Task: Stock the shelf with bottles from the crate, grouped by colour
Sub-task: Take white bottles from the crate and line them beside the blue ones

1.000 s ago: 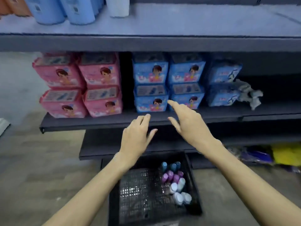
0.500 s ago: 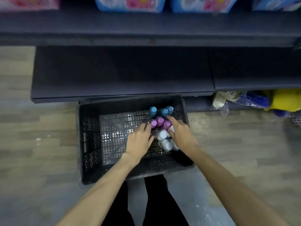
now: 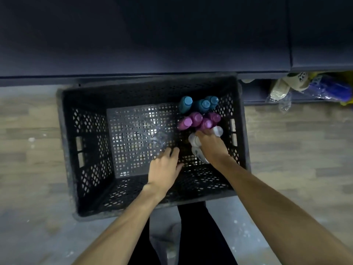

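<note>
A black lattice crate [image 3: 66, 150] stands on the floor below the dark shelf [image 3: 172, 44]. Upright in its right half are three blue bottles [image 3: 186, 103], several purple bottles [image 3: 196, 118] in front of them, and several white bottles [image 3: 193, 140] nearest me. My right hand [image 3: 212, 148] reaches down onto the white bottles, its fingers curled over one and hiding most of them. My left hand [image 3: 164, 167] hovers inside the crate to the left of the white bottles, fingers loosely bent, holding nothing.
The crate's left half shows only bare lattice floor [image 3: 133, 134]. Soft toys and blue and yellow packages [image 3: 315, 87] lie under the shelf at the right. Wood-pattern floor [image 3: 28, 150] surrounds the crate. My dark trouser legs [image 3: 193, 236] are at its near edge.
The view tipped from the shelves straight down onto the crate. Both hands dropped into it. The right hand settled onto the white bottles and the left drew back to their left.
</note>
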Demonstrator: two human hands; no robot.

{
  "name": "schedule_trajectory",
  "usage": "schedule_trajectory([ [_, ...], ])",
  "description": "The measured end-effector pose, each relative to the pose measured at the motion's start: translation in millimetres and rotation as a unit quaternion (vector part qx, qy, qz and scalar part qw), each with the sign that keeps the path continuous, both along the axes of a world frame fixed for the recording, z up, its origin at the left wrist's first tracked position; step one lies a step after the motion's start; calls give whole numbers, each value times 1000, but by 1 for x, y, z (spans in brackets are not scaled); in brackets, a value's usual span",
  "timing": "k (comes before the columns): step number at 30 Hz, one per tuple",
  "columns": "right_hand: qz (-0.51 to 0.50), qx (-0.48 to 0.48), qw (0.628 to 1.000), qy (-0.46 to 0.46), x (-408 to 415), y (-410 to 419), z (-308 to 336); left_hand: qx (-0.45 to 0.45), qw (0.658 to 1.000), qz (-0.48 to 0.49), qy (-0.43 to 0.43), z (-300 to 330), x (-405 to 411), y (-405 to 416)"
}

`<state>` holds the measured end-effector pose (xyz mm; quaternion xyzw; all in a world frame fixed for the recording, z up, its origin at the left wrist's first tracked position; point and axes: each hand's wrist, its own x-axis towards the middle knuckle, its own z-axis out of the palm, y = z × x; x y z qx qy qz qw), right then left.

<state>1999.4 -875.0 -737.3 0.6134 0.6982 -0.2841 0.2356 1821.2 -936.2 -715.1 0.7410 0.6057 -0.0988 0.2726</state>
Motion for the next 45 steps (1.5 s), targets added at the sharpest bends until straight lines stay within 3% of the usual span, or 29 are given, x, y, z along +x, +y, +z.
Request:
schedule_trajectory([
  [8,52,25,998,-12,-20,21,57,-15,1000,21,-2,24,-6,23],
  [16,53,115,991,40,-51,51,205,51,976,88,-191,89,-37,62],
  [24,49,176,977,106,-79,85,319,91,942,68,-315,187,-76,104],
  [30,35,260,898,354,-86,94,379,148,932,33,-328,286,-113,140],
  [34,8,281,849,447,-101,100,425,166,935,11,-313,357,-139,161],
  [40,49,322,824,464,-123,103,511,190,925,-20,-328,443,-162,164],
  [45,81,381,789,475,-130,95,597,258,894,-26,-366,525,-164,161],
])
